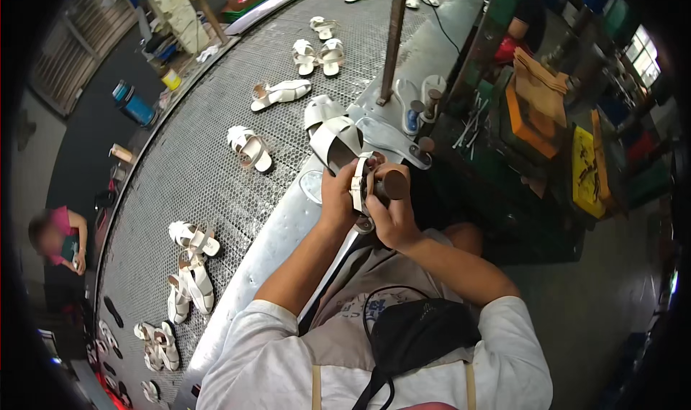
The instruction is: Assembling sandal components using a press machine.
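Note:
My left hand (338,203) is closed round the heel end of a white strappy sandal (335,138), its toe pointing away from me. My right hand (391,221) meets it at the sandal's back strap. Its fingers are wrapped round a tool with a round brown end (394,185); the tool's other end is hidden. Just beyond the held sandal lies another white sandal (321,110) at the edge of the mesh conveyor (216,172). To the right of it rests a grey, sole-shaped form (385,135) with a round brown knob.
Several white sandals (250,149) are spread along the conveyor. A metal ledge (248,288) runs along its near side, with a rusty post (392,43) ahead. At right stand an orange block (529,122) and a yellow tray (588,172). Another person (65,230) is at far left.

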Available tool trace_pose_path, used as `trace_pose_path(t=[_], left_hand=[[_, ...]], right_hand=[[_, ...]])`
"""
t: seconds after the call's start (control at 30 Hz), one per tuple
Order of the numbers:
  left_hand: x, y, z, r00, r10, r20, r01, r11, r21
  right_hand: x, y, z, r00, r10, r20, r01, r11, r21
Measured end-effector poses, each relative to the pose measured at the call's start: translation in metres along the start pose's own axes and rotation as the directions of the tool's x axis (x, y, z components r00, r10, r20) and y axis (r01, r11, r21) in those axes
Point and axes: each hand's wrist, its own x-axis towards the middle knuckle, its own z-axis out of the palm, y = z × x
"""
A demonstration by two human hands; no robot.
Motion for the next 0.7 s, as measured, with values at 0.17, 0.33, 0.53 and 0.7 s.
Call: trace_pose_path(t=[0.17,0.33,0.53,0.7], left_hand=[[-0.040,-0.004,0.038,0.993,-0.117,0.034,0.121,0.981,-0.152],[-0.036,-0.027,0.035,0.822,-0.282,0.495,0.195,0.956,0.221],[-0.052,0.019,0.021,0.480,-0.304,0.823,-0.577,0.597,0.557],[-0.045,-0.001,-0.045,0.699,-0.376,0.609,-0.392,0.510,0.766]], right_hand=[[-0.014,-0.064,-0.028,0.928,0.356,0.110,-0.303,0.892,-0.335],[-0.011,-0.067,-0.086,0.943,0.313,-0.114,-0.331,0.843,-0.424],[0.069,-0.042,-0.252,0.810,-0.172,-0.560,-0.464,0.397,-0.792],[0.123,-0.030,-0.332,0.691,0.203,-0.694,-0.699,-0.060,-0.713]])
